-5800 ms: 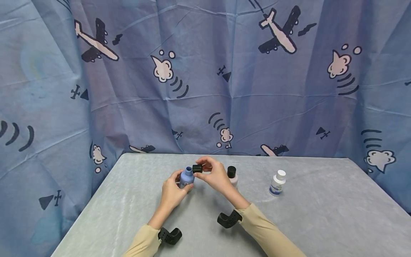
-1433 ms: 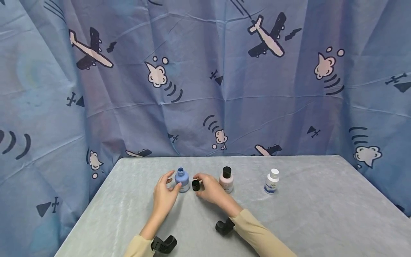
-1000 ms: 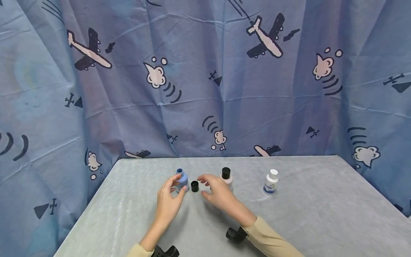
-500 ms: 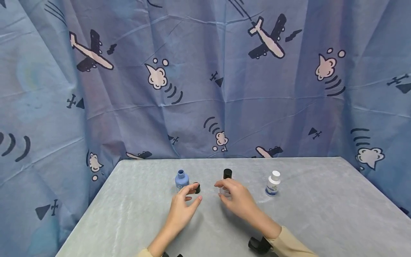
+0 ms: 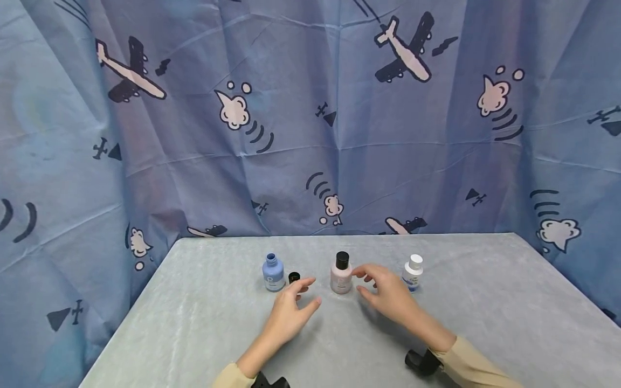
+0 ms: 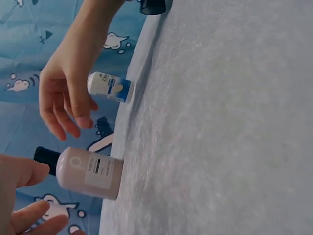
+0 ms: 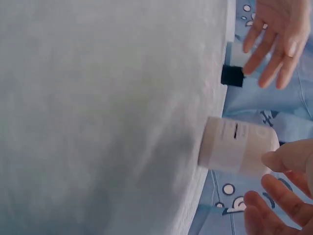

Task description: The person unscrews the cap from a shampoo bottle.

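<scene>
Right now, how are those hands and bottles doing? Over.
Left hand, right hand: empty. Pink bottle: upright, capped, between them. Blue bottle: uncapped. No obstruction seen.

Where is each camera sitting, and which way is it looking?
Head: worn on the person's head, looking forward and down at the grey cloth-covered table and blue airplane-print curtain; the left hand, right hand and tan fabric sleeves show.
Left wrist: worn there, facing the black-capped pale pink bottle and the small white bottle; both hands show.
Right wrist: worn there, facing the same pink bottle; both hands show.
So both wrist views share that bottle and both hands.
</scene>
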`<state>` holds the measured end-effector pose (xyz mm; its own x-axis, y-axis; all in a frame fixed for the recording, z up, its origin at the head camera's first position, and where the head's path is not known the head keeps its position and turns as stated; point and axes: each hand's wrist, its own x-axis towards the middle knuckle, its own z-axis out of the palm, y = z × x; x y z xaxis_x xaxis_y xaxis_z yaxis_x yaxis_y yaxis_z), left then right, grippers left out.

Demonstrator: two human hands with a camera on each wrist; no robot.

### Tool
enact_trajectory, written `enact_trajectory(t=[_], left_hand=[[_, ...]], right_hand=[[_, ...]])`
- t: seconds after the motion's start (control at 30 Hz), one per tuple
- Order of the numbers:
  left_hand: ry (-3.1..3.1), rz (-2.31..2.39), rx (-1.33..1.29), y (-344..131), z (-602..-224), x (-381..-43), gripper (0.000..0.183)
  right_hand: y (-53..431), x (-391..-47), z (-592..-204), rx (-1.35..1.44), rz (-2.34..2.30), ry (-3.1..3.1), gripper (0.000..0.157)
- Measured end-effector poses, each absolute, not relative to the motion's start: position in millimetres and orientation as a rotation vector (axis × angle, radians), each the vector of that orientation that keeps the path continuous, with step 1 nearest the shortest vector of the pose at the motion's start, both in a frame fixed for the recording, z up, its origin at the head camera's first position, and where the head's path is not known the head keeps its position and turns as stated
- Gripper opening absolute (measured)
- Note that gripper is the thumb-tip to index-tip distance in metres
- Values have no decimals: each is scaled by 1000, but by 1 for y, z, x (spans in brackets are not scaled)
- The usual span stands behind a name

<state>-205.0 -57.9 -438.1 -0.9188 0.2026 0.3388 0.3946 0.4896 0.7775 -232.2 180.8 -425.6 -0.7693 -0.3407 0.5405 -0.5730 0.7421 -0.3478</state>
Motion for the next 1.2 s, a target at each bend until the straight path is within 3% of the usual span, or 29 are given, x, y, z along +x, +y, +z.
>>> enact_trajectory(t=[0.2, 0.67, 1.2], left_hand=[[-2559, -1553, -529, -46, -436, -218, 48], [-2597, -1705, -459, -21, -427, -249, 63], [-2503, -1783, -416, -6, -443, -260, 63]], right_hand=[[191, -237, -420, 659, 814, -2543, 30], [190, -252, -403, 597, 1066, -2764, 46], [180, -257, -393, 628, 1128, -2745, 52]])
